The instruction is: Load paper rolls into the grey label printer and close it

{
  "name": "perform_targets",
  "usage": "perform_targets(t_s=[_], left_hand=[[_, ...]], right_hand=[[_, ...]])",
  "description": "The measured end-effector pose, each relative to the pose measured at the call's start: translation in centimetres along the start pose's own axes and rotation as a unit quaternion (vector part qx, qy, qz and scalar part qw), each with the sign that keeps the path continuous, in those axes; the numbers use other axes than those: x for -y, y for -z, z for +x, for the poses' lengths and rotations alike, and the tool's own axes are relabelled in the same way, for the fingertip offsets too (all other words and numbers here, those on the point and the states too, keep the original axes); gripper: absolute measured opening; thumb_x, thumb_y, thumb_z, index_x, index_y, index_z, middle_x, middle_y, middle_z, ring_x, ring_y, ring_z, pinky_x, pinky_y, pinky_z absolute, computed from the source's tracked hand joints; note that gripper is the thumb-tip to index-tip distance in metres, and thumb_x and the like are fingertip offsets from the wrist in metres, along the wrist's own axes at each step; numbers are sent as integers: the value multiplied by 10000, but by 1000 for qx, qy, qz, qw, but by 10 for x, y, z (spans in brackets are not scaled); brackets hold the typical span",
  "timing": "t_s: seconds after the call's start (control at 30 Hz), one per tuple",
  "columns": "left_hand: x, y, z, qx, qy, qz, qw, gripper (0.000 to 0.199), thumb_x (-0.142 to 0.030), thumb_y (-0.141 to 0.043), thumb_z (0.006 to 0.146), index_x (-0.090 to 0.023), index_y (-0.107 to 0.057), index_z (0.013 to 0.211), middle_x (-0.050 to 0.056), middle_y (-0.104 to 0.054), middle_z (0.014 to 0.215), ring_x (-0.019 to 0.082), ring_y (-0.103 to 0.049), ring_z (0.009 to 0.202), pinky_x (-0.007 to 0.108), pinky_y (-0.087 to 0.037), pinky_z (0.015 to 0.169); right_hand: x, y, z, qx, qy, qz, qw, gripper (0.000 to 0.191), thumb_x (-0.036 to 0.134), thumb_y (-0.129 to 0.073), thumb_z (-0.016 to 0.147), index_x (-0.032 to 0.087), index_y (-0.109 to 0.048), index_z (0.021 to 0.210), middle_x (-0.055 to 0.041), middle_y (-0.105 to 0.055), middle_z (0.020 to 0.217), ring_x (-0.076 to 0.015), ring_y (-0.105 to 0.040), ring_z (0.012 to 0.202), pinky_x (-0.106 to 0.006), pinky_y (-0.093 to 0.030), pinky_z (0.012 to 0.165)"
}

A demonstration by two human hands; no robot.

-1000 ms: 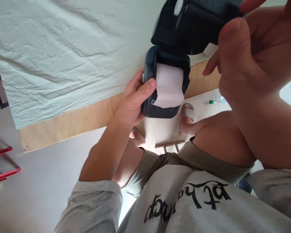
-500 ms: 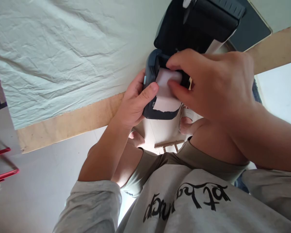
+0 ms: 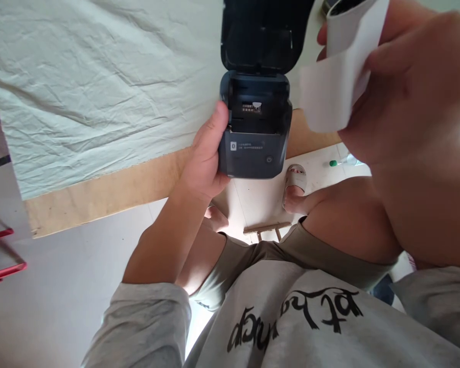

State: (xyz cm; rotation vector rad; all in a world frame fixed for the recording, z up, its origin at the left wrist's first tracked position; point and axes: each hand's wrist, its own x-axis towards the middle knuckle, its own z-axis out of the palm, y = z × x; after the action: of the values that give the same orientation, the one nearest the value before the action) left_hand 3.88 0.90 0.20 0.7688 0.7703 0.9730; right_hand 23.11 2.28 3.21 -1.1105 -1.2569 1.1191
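Left hand (image 3: 207,161) clasps side of dark blue, boxy plastic printer (image 3: 249,162), black hinged lid (image 3: 260,38) raised, above pale wooden surface edge (image 3: 107,197). Right hand (image 3: 417,76) grasps white paper roll (image 3: 339,38), just right of printer, apart. Roll likely light, loose tail (image 3: 325,97) soft, creasable: grip outer wall. Printer probably rigid, slick: hold sides.

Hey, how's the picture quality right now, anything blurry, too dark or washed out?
In the head view, the printer's open lid is nearly black, with little detail; in the head view, the floor burns out to white beside the left sleeve; also in the head view, the right hand and paper roll look softly blurred.
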Motion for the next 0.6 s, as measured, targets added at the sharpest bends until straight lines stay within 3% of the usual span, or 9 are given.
perform_targets(t_s=[0.07,0.23,0.43,0.53,0.6], left_hand=[[-3,0,1,5,20,-14,1000,489,-532,-320,946,-198,-637,1112,68,-650,1243,239,-597,1193,338,-554,935],[-7,-3,-1,-4,36,-23,999,481,-497,-316,955,-176,-637,1114,95,-663,1230,280,-566,1237,411,-517,1018],[-6,-4,-3,-21,29,-20,999,481,-515,-321,947,-202,-666,1069,82,-679,1170,265,-615,1165,417,-530,1010],[-5,-2,-2,-10,33,-10,999,492,-545,-331,933,-213,-660,1087,74,-673,1189,258,-605,1174,417,-521,1023],[-4,-1,-1,2,33,-12,999,508,-553,-326,930,-203,-653,1102,85,-676,1180,266,-610,1158,438,-518,1022]], right_hand=[[-6,0,5,-7,-11,13,1000,176,258,-515,663,163,-513,811,-16,-449,696,-93,-490,574,-214,-291,360],[-16,0,4,22,49,-61,997,254,327,-642,693,183,-483,828,3,-505,749,-67,-492,550,-222,-354,374],[-16,0,2,-14,-25,-7,1000,129,322,-462,675,208,-453,735,-18,-397,652,-118,-493,533,-262,-310,318],[-20,1,1,-11,11,-25,1000,193,330,-532,701,213,-433,820,1,-438,724,-91,-466,509,-259,-315,330],[-23,1,-1,1,37,-97,995,257,354,-571,736,213,-393,854,12,-472,763,-77,-474,524,-247,-365,395]])
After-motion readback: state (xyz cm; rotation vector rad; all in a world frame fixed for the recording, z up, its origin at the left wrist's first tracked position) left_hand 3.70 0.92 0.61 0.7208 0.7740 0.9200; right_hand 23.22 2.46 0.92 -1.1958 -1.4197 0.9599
